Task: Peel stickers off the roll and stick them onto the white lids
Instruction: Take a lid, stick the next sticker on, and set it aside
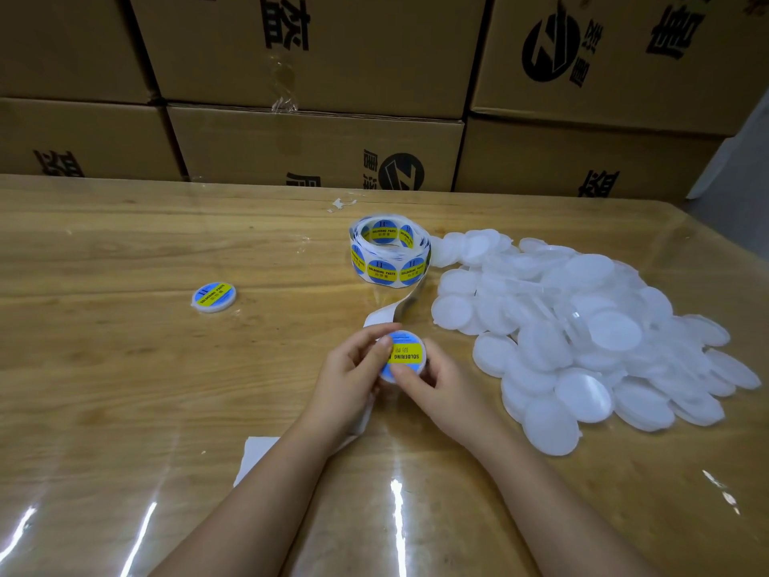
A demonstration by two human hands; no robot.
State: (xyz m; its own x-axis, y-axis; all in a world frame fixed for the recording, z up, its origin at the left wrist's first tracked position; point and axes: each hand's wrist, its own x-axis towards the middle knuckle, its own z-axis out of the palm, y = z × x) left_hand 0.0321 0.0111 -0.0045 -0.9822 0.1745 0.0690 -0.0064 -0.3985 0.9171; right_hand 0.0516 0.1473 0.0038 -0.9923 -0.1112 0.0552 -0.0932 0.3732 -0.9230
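Lower centre: 2 hands, left hand (pixel 353 368) and right hand (pixel 439 389), fingers curled, gripping 1 lid (pixel 388 374) between them, thumbs pressing its blue-and-yellow sticker (pixel 410 354) printed "SOLDERING PASTE". Right: 1 pile of bare white lids (pixel 582 335), too many to count. Left: 1 labelled lid (pixel 213 296), lying alone. Beyond: 1 sticker roll (pixel 389 254), same print. Top: stacked cardboard boxes (pixel 316 147) with black logos.

Wooden table (pixel 125 368) fills the lower frame, glossy under a clear sheet (glare streaks along the bottom edge). At centre sits the sticker roll (pixel 389 254), hollow core facing up, its bare backing strip (pixel 399 310) trailing down-frame. To the right, a heaped pile of white lids (pixel 582 335). At left, one labelled lid (pixel 213 296) lies alone. At lower centre-left, a white sheet (pixel 254 456). Just above the roll, a small crumpled scrap (pixel 341 204).
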